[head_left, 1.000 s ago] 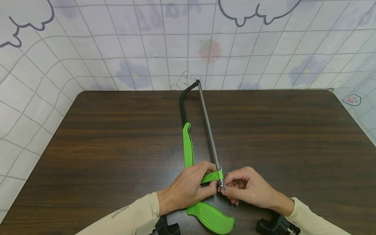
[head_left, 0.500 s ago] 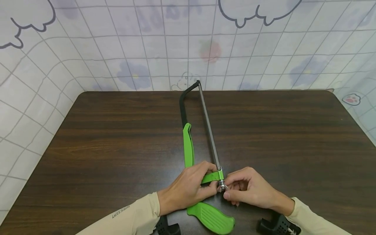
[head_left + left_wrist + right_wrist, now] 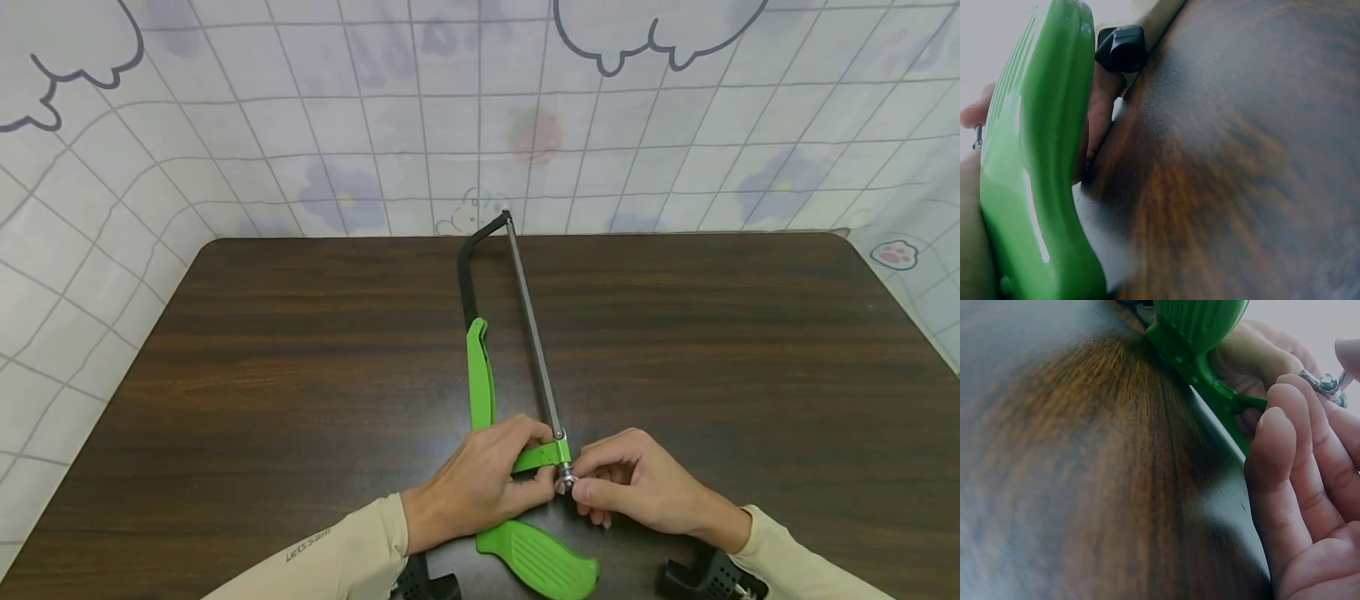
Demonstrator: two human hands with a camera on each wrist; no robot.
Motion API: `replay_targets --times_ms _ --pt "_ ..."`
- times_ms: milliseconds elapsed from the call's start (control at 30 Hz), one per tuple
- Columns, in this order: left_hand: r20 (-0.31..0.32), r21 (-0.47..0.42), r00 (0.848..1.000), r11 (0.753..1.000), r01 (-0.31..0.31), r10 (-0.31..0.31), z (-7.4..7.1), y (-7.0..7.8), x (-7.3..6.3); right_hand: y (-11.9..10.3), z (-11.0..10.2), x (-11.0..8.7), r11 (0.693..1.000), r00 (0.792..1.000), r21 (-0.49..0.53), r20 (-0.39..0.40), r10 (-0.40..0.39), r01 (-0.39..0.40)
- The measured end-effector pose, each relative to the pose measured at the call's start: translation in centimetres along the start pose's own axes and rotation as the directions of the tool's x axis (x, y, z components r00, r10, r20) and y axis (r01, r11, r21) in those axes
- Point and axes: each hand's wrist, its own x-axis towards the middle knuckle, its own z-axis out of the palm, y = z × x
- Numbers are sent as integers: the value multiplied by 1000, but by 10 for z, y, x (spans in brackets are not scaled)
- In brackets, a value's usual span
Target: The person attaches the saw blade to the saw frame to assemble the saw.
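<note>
A hacksaw (image 3: 481, 379) with a green body and black front bow lies on the table, its blade (image 3: 534, 325) running along the right side. My left hand (image 3: 495, 475) grips the short green crosspiece that meets the blade's near end. Just below that joint is a silver wing nut (image 3: 566, 480), which the thumb and forefinger of my right hand (image 3: 637, 483) pinch from the right. Close up in the right wrist view, the wing nut (image 3: 1327, 382) shows its wings beside the fingers. The green handle (image 3: 1041, 144) fills the left of the left wrist view.
The dark wooden table (image 3: 262, 375) ends at the back against a white gridded cloth (image 3: 300, 125). Black wrist-worn devices sit under both forearms, one at the right cuff (image 3: 708, 575) and one at the left (image 3: 431, 583).
My right thumb and forefinger have shifted slightly at the wing nut, whose wings now stand at another angle. The left hand and hacksaw keep their place.
</note>
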Motion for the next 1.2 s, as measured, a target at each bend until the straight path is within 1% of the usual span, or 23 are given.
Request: replay_targets --times_ms 233,633,800,1033,1200 --pt "-12 30 1000 999 -19 20 0 0 0 0 1 1 1000 1000 1 8 -23 23" --pt "-35 52 998 997 -51 53 1 -1 1 0 0 1 1000 1000 -8 8 -27 27" --pt "-28 52 999 998 -43 45 0 -1 1 1 0 1 999 999 9 13 -36 36" --pt "-8 18 1000 1000 -10 10 -1 0 0 2 0 0 997 998 57 32 -52 50" --pt "-12 19 1000 1000 -9 10 0 1 0 2 0 1 996 998 77 35 -57 54"
